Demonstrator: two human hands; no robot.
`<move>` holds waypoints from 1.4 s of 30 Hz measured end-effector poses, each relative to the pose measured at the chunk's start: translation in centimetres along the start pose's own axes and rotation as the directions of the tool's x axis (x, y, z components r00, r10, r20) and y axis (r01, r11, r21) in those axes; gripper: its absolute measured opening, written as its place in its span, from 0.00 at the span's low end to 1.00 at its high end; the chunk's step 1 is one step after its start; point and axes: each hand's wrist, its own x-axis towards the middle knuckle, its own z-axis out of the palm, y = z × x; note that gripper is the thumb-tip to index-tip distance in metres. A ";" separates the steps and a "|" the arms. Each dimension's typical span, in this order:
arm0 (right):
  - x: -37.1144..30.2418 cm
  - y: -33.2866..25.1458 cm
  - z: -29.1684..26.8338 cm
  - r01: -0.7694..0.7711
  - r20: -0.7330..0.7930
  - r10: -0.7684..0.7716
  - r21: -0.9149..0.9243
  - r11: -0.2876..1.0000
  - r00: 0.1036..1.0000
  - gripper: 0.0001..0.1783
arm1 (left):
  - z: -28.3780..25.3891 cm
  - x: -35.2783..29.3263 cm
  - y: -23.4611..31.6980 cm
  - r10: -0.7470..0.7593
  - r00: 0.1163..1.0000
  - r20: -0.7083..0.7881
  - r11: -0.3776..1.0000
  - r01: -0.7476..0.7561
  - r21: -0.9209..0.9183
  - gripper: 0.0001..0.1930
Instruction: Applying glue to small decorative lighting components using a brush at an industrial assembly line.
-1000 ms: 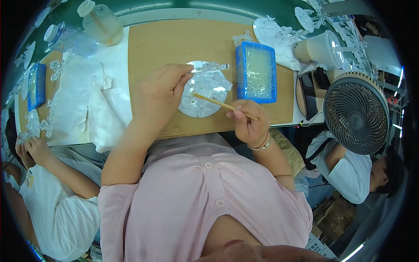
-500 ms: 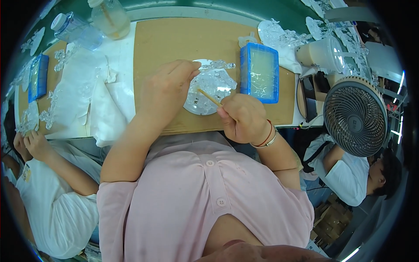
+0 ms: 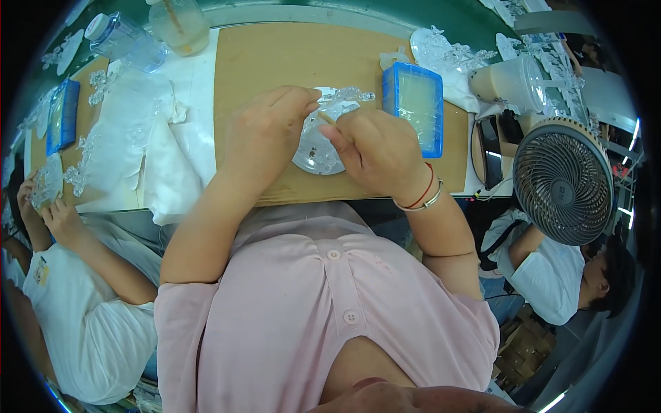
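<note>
left of the blue box, the left hand pinched a clear piece, the right hand closed round a stick; fine stick work seemed in hand, needing steadiness next.

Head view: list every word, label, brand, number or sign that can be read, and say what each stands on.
None can be read.
Dark round desk fan, hub: small pale mark, too small to read.
Co-worker's white cloth shirt at left: yellowish patch, too blurred to read.
Clear round piece at centre: no lettering I can make out.
</note>
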 end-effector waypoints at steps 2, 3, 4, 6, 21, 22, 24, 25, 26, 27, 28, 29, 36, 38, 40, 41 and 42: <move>-0.1 0.4 -0.1 0.031 0.062 -0.031 0.000 1.000 0.998 0.10 | 0.0 0.0 0.0 0.005 1.000 0.002 1.000 -0.005 -0.007 0.05; -0.3 0.6 0.0 0.022 0.013 -0.022 0.009 1.000 1.000 0.10 | 0.1 0.0 0.1 0.009 1.000 0.000 1.000 -0.009 -0.015 0.05; -0.4 0.8 0.0 0.014 -0.037 -0.014 0.018 1.000 0.999 0.09 | 0.1 0.0 0.1 0.009 1.000 0.001 1.000 -0.009 -0.015 0.05; -0.7 1.0 -0.3 -0.054 -0.064 0.054 -0.001 0.999 0.996 0.09 | 0.1 0.1 0.1 0.006 1.000 0.005 1.000 -0.006 -0.015 0.05; -3.6 0.7 -2.5 -0.149 -0.043 0.151 0.055 0.987 0.988 0.07 | 0.2 0.4 0.8 -0.005 1.000 0.012 0.997 0.004 0.074 0.03; -3.6 0.6 -2.8 -0.139 0.020 0.138 0.048 0.989 0.990 0.07 | 0.2 0.3 0.7 -0.002 1.000 0.017 0.997 0.001 0.075 0.03; -4.0 0.6 -3.2 -0.151 0.010 0.151 0.049 0.987 0.989 0.07 | 0.3 0.3 0.6 -0.024 1.000 0.016 0.997 0.023 0.080 0.03; -4.2 0.7 -3.4 -0.162 0.004 0.162 0.051 0.985 0.987 0.07 | 0.3 0.3 0.6 -0.021 1.000 0.018 0.997 0.020 0.081 0.03; -4.4 0.8 -3.7 -0.166 0.000 0.166 0.049 0.985 0.986 0.07 | 0.3 0.4 0.6 -0.016 1.000 0.018 0.997 0.015 0.078 0.03; -4.5 1.0 -4.0 -0.258 0.016 0.257 0.068 0.964 0.966 0.07 | 0.3 0.5 0.7 -0.012 1.000 0.018 0.997 0.010 0.076 0.03; -4.7 1.1 -4.3 -0.347 0.034 0.345 0.086 0.934 0.938 0.06 | 0.3 0.5 0.7 -0.007 1.000 0.022 0.997 0.006 0.074 0.03; -4.8 1.2 -4.5 -0.352 0.029 0.351 0.084 0.932 0.936 0.06 | 0.2 0.6 0.8 -0.013 0.999 0.040 0.997 0.010 0.080 0.04; -6.0 2.5 -6.7 -0.586 0.251 0.530 0.325 0.742 0.810 0.06 | -0.1 0.5 0.7 -0.018 0.998 0.068 0.998 0.014 0.068 0.06; -7.0 2.8 -7.0 -0.600 0.250 0.546 0.374 0.707 0.800 0.06 | -0.1 0.6 0.8 -0.012 0.997 0.070 0.998 0.008 0.056 0.06; -8.1 2.9 -6.8 -0.592 0.192 0.565 0.374 0.714 0.802 0.06 | 0.0 0.6 0.8 -0.007 0.997 0.073 0.999 0.004 0.047 0.07; -8.5 2.9 -6.6 -0.595 0.186 0.571 0.375 0.711 0.800 0.06 | 0.0 0.7 0.7 -0.011 0.997 0.079 0.999 0.007 0.047 0.07; -8.9 2.9 -6.3 -0.547 0.146 0.535 0.372 0.749 0.832 0.05 | 0.0 0.7 0.7 -0.014 0.996 0.085 0.999 0.010 0.048 0.07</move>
